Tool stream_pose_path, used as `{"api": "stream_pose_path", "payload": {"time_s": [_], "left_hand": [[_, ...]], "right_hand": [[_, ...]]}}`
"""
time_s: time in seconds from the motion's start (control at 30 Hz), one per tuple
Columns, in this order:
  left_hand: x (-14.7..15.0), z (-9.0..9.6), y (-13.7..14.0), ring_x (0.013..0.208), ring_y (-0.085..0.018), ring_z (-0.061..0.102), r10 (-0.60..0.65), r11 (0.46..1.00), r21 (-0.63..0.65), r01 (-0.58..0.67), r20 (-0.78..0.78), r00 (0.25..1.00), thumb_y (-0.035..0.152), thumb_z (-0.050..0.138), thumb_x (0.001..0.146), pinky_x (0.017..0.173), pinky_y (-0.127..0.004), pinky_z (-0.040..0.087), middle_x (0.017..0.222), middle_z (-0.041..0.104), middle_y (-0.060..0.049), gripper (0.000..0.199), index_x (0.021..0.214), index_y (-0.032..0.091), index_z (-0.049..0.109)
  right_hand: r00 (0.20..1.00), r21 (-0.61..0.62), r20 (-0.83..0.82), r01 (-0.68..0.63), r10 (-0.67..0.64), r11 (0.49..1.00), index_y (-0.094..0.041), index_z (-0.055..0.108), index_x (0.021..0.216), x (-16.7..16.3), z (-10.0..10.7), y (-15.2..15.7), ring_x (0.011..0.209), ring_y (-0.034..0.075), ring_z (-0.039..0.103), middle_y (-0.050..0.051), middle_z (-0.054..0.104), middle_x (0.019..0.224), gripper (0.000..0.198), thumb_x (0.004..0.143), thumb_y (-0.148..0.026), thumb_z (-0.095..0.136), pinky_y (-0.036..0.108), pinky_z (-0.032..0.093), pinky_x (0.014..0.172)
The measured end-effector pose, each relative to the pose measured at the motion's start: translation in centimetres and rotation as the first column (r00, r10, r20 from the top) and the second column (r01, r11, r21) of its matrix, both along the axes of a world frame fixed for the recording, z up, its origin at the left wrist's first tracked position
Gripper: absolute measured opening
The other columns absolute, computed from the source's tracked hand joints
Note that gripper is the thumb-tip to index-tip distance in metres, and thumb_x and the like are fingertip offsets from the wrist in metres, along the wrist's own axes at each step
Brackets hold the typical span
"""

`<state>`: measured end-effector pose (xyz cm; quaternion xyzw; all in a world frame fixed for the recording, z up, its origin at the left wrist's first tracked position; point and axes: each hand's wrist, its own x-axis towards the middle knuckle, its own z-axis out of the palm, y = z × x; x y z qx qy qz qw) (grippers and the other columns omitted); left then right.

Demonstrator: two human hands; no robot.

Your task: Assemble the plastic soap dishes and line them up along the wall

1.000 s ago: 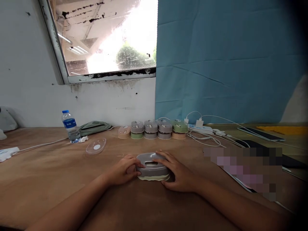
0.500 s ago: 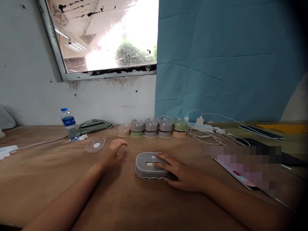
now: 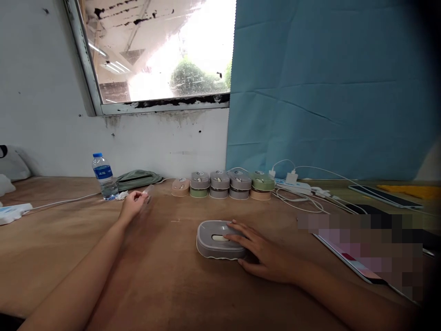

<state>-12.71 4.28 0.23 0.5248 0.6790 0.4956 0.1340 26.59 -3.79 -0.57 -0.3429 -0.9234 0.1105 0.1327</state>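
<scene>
My left hand is closed in a pinch on a clear plastic lid, tilted up edge-on near the back left of the table. Its fingers partly cover the lid. My right hand lies spread over the right end of a grey rounded box. The index finger reaches the pale piece in the slot on the box's top, and the thumb rests by the front lower edge. The box sits flat on the wooden table.
Along the wall stand a small peach box and several stacked pairs of boxes. A water bottle, crumpled tissue and green pouch are back left. Cables, a power strip and a phone lie right.
My left hand has moved left and back and has taken hold of the clear lid, lifting it from lying flat. My right hand stays on the grey box. The view has shifted slightly.
</scene>
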Motion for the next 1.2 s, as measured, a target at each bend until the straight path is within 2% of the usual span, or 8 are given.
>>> {"api": "stream_pose_path", "payload": {"time_s": [0.1, 0.23, 0.5, 0.83, 0.93, 1.07, 1.13, 1.2], "left_hand": [[2.6, 0.8, -0.7, 0.071, -0.018, 0.063, -0.251, 0.967, 0.139, 0.212, 0.408, 0.878, 0.031, 0.044, 0.079, 0.069, -0.035, 0.05, 0.082, 0.062, -0.005, 0.017, 0.078, 0.015, 0.048], [6.6, 1.3, -2.2, 0.054, -0.014, 0.062, -0.504, 0.845, 0.339, 0.414, 0.764, 0.402, 0.026, 0.048, 0.079, 0.059, -0.031, 0.052, 0.064, 0.059, 0.001, 0.014, 0.072, 0.014, 0.048], [11.0, 1.5, -4.7, 0.055, -0.012, 0.06, -0.583, 0.689, 0.37, 0.623, 0.794, 0.173, 0.031, 0.054, 0.076, 0.052, -0.025, 0.051, 0.063, 0.057, 0.003, 0.018, 0.071, 0.015, 0.049], [16.4, 1.8, -5.4, 0.054, -0.01, 0.057, -0.502, 0.528, 0.144, 0.837, 0.848, 0.171, 0.043, 0.051, 0.076, 0.053, -0.021, 0.046, 0.062, 0.055, 0.001, 0.028, 0.074, 0.015, 0.049], [16.7, 1.8, -5.1, 0.061, -0.011, 0.056, -0.596, 0.55, 0.099, 0.829, 0.742, 0.307, 0.048, 0.048, 0.076, 0.057, -0.022, 0.043, 0.069, 0.056, -0.001, 0.034, 0.077, 0.014, 0.052], [15.1, 0.4, -4.3, 0.081, -0.015, 0.052, -0.663, 0.696, 0.05, 0.717, 0.427, 0.614, 0.047, 0.045, 0.078, 0.075, -0.027, 0.039, 0.089, 0.056, -0.004, 0.035, 0.091, 0.015, 0.054], [14.1, -0.4, -4.1, 0.091, -0.016, 0.049, -0.674, 0.702, 0.032, 0.711, 0.353, 0.649, 0.043, 0.048, 0.076, 0.082, -0.029, 0.036, 0.099, 0.053, -0.005, 0.035, 0.101, 0.018, 0.05], [13.6, -1.1, -4.3, 0.095, -0.017, 0.048, -0.734, 0.621, -0.023, 0.783, 0.334, 0.592, 0.04, 0.053, 0.074, 0.084, -0.03, 0.036, 0.103, 0.051, -0.005, 0.04, 0.109, 0.02, 0.045]], "right_hand": [[0.999, 0.017, -0.039, 0.023, -0.022, 1.0, -0.028, 0.037, 0.125, -0.1, -0.1, 0.0, 0.125, 0.026, 0.026, 0.004, 0.027, 0.137, 0.052, 0.075, -0.027, 0.05, 0.04, 0.028, 0.1], [0.994, 0.051, -0.095, 0.056, -0.051, 0.997, -0.027, 0.043, 0.119, -0.2, -0.4, 0.1, 0.117, 0.025, 0.037, 0.005, 0.03, 0.133, 0.05, 0.07, -0.025, 0.054, 0.036, 0.034, 0.096], [0.968, 0.094, -0.246, 0.071, -0.046, 0.993, -0.023, 0.032, 0.126, -0.4, -0.7, 0.4, 0.118, 0.026, 0.034, 0.008, 0.032, 0.13, 0.068, 0.064, -0.024, 0.06, 0.038, 0.032, 0.098], [0.893, 0.207, -0.447, 0.05, 0.049, 0.977, -0.027, 0.027, 0.128, -0.7, -0.5, 0.5, 0.124, 0.028, 0.025, 0.007, 0.025, 0.137, 0.073, 0.065, -0.034, 0.063, 0.042, 0.028, 0.099], [0.875, 0.181, -0.484, 0.091, 0.008, 0.979, -0.027, 0.03, 0.126, -0.5, -0.8, 1.0, 0.118, 0.028, 0.035, 0.007, 0.038, 0.128, 0.072, 0.063, -0.033, 0.064, 0.042, 0.031, 0.097], [0.877, 0.097, -0.476, 0.134, -0.072, 0.986, -0.026, 0.04, 0.121, -0.3, -1.4, 2.2, 0.112, 0.028, 0.041, 0.007, 0.046, 0.12, 0.069, 0.059, -0.036, 0.069, 0.042, 0.035, 0.094], [0.892, 0.018, -0.445, 0.105, -0.087, 0.994, -0.025, 0.043, 0.119, -0.3, -1.7, 2.6, 0.11, 0.028, 0.044, 0.007, 0.049, 0.118, 0.066, 0.06, -0.038, 0.069, 0.042, 0.036, 0.092], [0.898, -0.066, -0.433, 0.051, -0.075, 0.996, -0.025, 0.044, 0.119, -0.3, -1.8, 2.8, 0.109, 0.026, 0.045, 0.007, 0.049, 0.119, 0.062, 0.063, -0.04, 0.066, 0.041, 0.037, 0.092]]}}
